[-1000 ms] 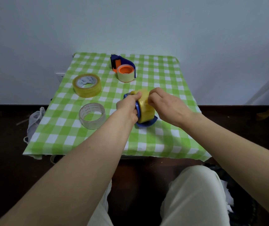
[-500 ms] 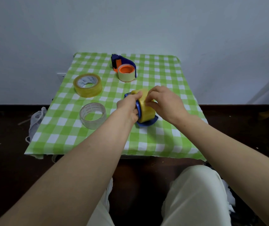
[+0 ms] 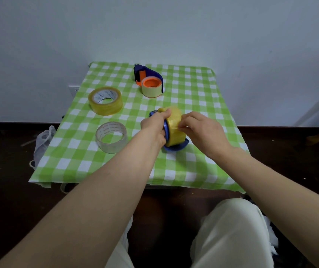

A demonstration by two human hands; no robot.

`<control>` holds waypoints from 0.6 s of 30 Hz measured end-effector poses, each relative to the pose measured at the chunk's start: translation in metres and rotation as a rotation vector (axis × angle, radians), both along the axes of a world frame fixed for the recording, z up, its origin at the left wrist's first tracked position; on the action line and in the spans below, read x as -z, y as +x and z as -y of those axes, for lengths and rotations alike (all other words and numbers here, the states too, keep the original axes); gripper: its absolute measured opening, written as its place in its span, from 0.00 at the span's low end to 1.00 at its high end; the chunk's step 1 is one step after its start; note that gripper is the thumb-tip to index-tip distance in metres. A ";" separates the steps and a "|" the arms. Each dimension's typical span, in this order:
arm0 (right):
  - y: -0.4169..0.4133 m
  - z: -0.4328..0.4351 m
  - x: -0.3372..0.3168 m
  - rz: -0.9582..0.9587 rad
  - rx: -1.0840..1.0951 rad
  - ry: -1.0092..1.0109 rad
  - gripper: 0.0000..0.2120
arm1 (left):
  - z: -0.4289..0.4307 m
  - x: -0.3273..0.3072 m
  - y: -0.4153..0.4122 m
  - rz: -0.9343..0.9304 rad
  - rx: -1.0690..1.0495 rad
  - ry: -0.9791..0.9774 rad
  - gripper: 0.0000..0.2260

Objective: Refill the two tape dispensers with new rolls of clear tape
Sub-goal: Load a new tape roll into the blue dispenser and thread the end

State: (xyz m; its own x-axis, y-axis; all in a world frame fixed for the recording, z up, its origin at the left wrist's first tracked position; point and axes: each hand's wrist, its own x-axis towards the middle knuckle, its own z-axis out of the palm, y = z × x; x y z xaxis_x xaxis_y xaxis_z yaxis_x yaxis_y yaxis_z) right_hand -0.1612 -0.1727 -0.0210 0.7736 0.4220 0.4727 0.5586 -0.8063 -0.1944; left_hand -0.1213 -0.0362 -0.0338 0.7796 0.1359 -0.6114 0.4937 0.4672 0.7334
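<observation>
The left hand [image 3: 153,129] is gripping the blue dispenser [image 3: 176,148] on the worktop [image 3: 193,93]; the fingers [image 3: 184,123] of the right hand [image 3: 205,132] are pinching the tape end on the yellow roll [image 3: 174,120] inside it; peeling slowly, holding the dispenser still, is looking best; a clear roll [image 3: 111,139] is waiting left of it.

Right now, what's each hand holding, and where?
Left hand grips blue dispenser, left side; right hand pinches tape roll, outer surface.

The left hand [image 3: 153,127] grips blue dispenser [image 3: 176,148], right hand [image 3: 203,130] pinches its roll [image 3: 174,120].
</observation>
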 end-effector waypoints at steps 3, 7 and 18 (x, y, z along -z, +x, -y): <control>-0.004 0.001 0.005 0.063 -0.021 -0.009 0.08 | 0.000 0.002 0.002 -0.004 -0.009 0.018 0.24; -0.008 0.003 0.005 0.093 -0.062 -0.001 0.10 | 0.001 0.002 0.002 -0.006 -0.016 0.028 0.24; -0.009 0.009 0.006 0.199 -0.120 -0.077 0.10 | 0.004 0.000 -0.001 0.022 -0.041 0.064 0.25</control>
State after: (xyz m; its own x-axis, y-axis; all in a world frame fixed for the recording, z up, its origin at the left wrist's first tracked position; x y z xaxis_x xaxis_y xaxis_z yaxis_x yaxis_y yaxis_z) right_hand -0.1698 -0.1815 -0.0268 0.6110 0.5455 0.5737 0.6723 -0.7402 -0.0121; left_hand -0.1224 -0.0398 -0.0333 0.7858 0.2063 -0.5831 0.4585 0.4384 0.7730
